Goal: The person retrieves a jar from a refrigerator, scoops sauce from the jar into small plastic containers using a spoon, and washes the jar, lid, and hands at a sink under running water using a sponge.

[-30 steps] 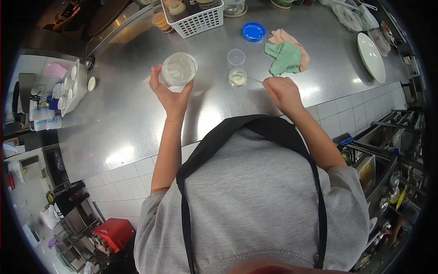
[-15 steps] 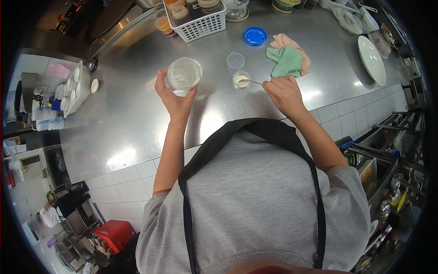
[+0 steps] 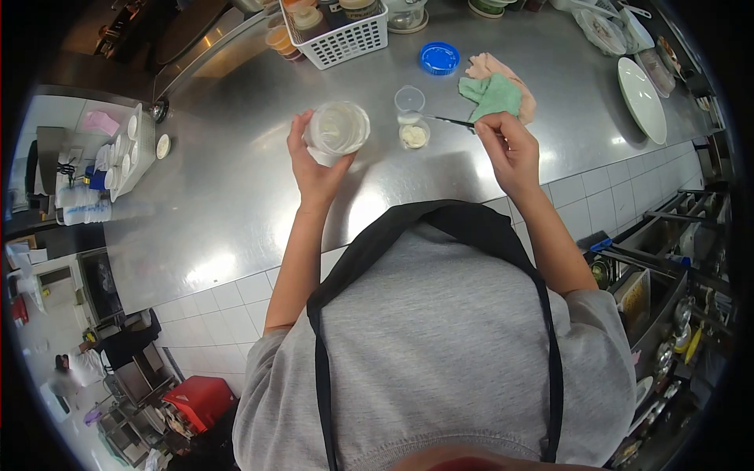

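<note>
My left hand (image 3: 318, 169) is wrapped round a clear plastic jar (image 3: 339, 128), tilted so its open mouth and whitish smears inside show. In my right hand (image 3: 509, 149) the fingers pinch the handle of a spoon (image 3: 449, 120). Its bowl, with something pale on it, is over the far edge of a small clear cup (image 3: 415, 135). Creamy white stuff lies in that cup. Just beyond it is a clear round lid (image 3: 409, 100). A blue screw lid (image 3: 439, 59) lies farther back on the steel counter (image 3: 236, 180).
Green cloth (image 3: 493, 96) and peach cloth (image 3: 514, 78) lie beyond my right hand. A white basket (image 3: 345, 49) of jars stands at the back. An oval white plate (image 3: 642, 100) is at the right edge; a white rack (image 3: 129, 157) of cups is at left.
The spoon has come up out of the white stuff in the small cup, as my right hand moved slightly right. My left hand and the jar have shifted a little right.
</note>
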Demonstrator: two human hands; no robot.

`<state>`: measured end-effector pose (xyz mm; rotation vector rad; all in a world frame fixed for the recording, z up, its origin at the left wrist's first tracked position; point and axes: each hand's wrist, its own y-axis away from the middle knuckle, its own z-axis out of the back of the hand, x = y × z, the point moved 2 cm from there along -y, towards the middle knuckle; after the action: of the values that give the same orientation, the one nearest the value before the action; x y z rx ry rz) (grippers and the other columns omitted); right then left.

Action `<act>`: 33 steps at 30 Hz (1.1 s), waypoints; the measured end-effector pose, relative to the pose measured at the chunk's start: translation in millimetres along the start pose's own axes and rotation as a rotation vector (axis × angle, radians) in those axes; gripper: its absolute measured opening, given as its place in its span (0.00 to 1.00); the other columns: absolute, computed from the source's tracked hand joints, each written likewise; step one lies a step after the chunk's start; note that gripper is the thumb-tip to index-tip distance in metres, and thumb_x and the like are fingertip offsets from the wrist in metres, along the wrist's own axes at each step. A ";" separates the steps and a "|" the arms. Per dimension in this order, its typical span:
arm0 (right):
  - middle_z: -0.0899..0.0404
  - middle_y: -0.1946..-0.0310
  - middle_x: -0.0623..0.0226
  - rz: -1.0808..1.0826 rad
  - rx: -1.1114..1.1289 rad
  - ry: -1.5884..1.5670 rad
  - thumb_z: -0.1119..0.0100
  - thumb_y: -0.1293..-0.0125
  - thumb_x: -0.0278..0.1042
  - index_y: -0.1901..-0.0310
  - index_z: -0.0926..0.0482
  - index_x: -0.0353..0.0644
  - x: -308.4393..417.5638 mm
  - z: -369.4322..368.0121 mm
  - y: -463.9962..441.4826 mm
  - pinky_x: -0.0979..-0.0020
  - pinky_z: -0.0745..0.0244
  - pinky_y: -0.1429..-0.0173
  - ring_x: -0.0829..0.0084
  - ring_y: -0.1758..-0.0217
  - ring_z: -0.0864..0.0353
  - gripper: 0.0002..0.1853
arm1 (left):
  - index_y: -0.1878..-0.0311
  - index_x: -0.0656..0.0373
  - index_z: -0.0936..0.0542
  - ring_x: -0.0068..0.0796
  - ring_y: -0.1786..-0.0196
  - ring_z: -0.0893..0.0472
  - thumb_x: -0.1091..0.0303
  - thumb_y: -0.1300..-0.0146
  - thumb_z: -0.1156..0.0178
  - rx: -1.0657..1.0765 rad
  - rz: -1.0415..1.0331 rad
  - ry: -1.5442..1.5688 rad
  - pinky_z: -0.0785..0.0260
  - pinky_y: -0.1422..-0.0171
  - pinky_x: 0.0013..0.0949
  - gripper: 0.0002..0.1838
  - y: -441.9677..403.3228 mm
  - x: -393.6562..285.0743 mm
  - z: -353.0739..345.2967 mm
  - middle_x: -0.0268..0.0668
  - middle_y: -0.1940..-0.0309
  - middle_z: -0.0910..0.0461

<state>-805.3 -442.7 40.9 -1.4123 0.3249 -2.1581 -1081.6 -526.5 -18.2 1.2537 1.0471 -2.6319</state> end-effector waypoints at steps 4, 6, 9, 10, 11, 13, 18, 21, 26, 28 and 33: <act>0.24 0.74 0.68 0.179 0.054 0.034 0.41 0.43 0.27 0.70 0.24 0.40 37.1 -6.5 -13.3 0.72 0.39 0.66 0.73 0.77 0.29 0.03 | 0.32 0.58 0.52 0.43 0.35 0.36 0.71 0.62 0.25 0.031 -0.149 -0.071 0.40 0.35 0.45 0.56 -6.8 -9.2 -3.4 0.44 0.39 0.39; 0.26 0.77 0.68 0.539 0.097 0.171 0.39 0.45 0.24 0.69 0.23 0.40 51.9 -18.1 -19.9 0.73 0.37 0.71 0.72 0.75 0.28 0.03 | 0.34 0.57 0.48 0.44 0.36 0.35 0.74 0.65 0.26 0.039 -0.214 -0.120 0.40 0.35 0.43 0.53 -12.8 -22.0 -0.5 0.43 0.40 0.35; 0.26 0.78 0.67 0.565 0.124 0.198 0.39 0.47 0.25 0.70 0.24 0.41 52.3 -30.8 -24.5 0.70 0.37 0.72 0.67 0.76 0.28 0.04 | 0.36 0.55 0.42 0.46 0.37 0.34 0.78 0.69 0.28 0.065 -0.325 -0.181 0.39 0.35 0.42 0.51 -19.6 -33.2 2.6 0.41 0.42 0.31; 0.26 0.78 0.67 0.575 0.134 0.221 0.39 0.47 0.25 0.70 0.24 0.41 52.1 -33.2 -25.9 0.70 0.37 0.72 0.67 0.77 0.28 0.04 | 0.37 0.54 0.42 0.46 0.37 0.34 0.80 0.70 0.28 0.084 -0.368 -0.194 0.39 0.35 0.42 0.51 -20.5 -34.5 3.3 0.40 0.42 0.31; 0.26 0.78 0.67 0.577 0.135 0.220 0.39 0.47 0.25 0.70 0.24 0.41 48.6 -36.8 -24.9 0.70 0.37 0.72 0.67 0.77 0.28 0.04 | 0.37 0.54 0.42 0.46 0.37 0.34 0.80 0.70 0.28 0.082 -0.368 -0.196 0.39 0.35 0.42 0.51 -22.0 -33.4 4.0 0.40 0.42 0.31; 0.28 0.80 0.66 0.512 0.141 0.196 0.42 0.44 0.28 0.72 0.28 0.41 36.7 -45.3 -19.4 0.71 0.38 0.76 0.63 0.78 0.27 0.05 | 0.37 0.52 0.41 0.46 0.37 0.32 0.81 0.71 0.29 0.022 -0.514 -0.153 0.38 0.36 0.42 0.51 -25.0 -33.0 4.6 0.39 0.42 0.31; 0.32 0.84 0.73 -0.118 0.461 -0.287 0.46 0.37 0.27 0.70 0.27 0.38 37.8 -50.7 -3.6 0.79 0.41 0.77 0.87 0.82 0.35 0.05 | 0.37 0.52 0.41 0.46 0.38 0.32 0.81 0.71 0.29 0.000 -0.528 -0.175 0.37 0.37 0.41 0.51 -25.8 -32.0 2.1 0.39 0.42 0.31; 0.34 0.86 0.70 -0.455 0.397 -0.633 0.45 0.39 0.29 0.70 0.28 0.38 32.3 -44.4 -6.3 0.76 0.41 0.77 0.84 0.83 0.36 0.06 | 0.38 0.51 0.41 0.45 0.38 0.32 0.81 0.72 0.29 -0.006 -0.534 -0.169 0.37 0.37 0.42 0.51 -26.7 -32.0 1.6 0.39 0.42 0.30; 0.33 0.86 0.76 -0.232 0.448 -0.310 0.46 0.38 0.30 0.72 0.29 0.38 35.8 -43.3 3.7 0.79 0.44 0.78 0.88 0.82 0.38 0.07 | 0.38 0.51 0.41 0.45 0.38 0.32 0.81 0.72 0.29 0.017 -0.563 -0.197 0.37 0.37 0.42 0.51 -27.4 -29.8 1.1 0.38 0.42 0.30; 0.33 0.86 0.78 -0.412 0.492 -0.543 0.46 0.37 0.30 0.72 0.30 0.38 35.2 -47.2 3.9 0.80 0.45 0.79 0.89 0.83 0.38 0.08 | 0.38 0.50 0.40 0.45 0.38 0.32 0.81 0.72 0.28 0.015 -0.572 -0.197 0.37 0.36 0.43 0.51 -26.8 -29.5 -0.3 0.38 0.42 0.30; 0.32 0.86 0.76 -0.305 0.417 -0.419 0.47 0.36 0.29 0.72 0.30 0.38 24.7 -49.3 1.3 0.80 0.46 0.79 0.88 0.83 0.38 0.07 | 0.39 0.51 0.39 0.44 0.38 0.32 0.79 0.70 0.29 0.027 -0.593 -0.210 0.37 0.36 0.44 0.48 -28.3 -28.8 -0.6 0.38 0.43 0.29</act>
<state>-857.0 -461.8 38.5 -1.6817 -0.4954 -1.9263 -1070.7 -511.1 17.5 0.7170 1.5361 -3.1061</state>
